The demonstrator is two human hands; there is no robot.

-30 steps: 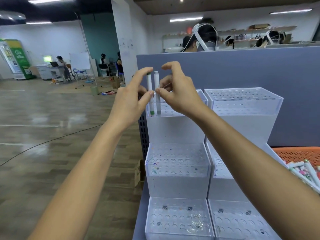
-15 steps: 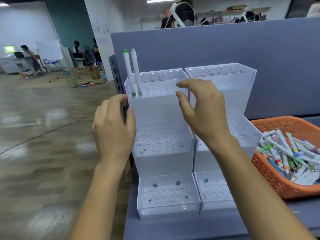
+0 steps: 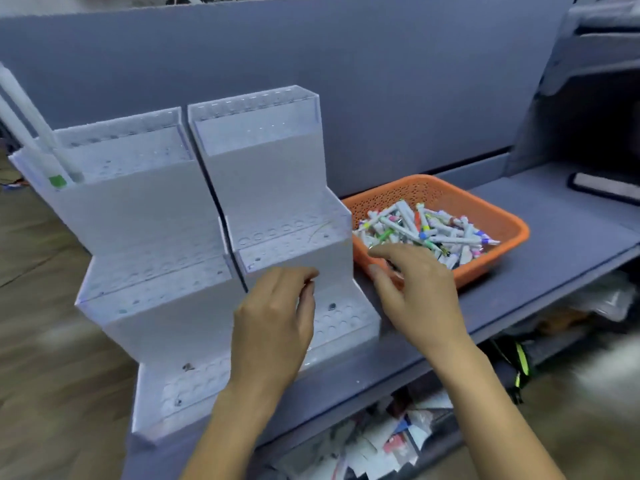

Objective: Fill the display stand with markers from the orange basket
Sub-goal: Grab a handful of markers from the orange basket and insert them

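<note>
The white stepped display stand (image 3: 277, 174) sits on the grey table (image 3: 554, 244), with the orange basket (image 3: 446, 188) just beside it at its 3 o'clock, heaped with markers (image 3: 408, 223). Two markers (image 3: 34, 116) stand tilted in the top tier's 9 o'clock corner. The left hand (image 3: 273, 323) hangs loosely curled and empty before the lower tiers. The right hand (image 3: 415, 292), fingers spread and holding nothing, hovers at the basket's 7 o'clock corner.

No legible text, label, brand or number noted. Print on markers (image 3: 408, 226) in orange basket (image 3: 450, 197) too blurred to read.
</note>
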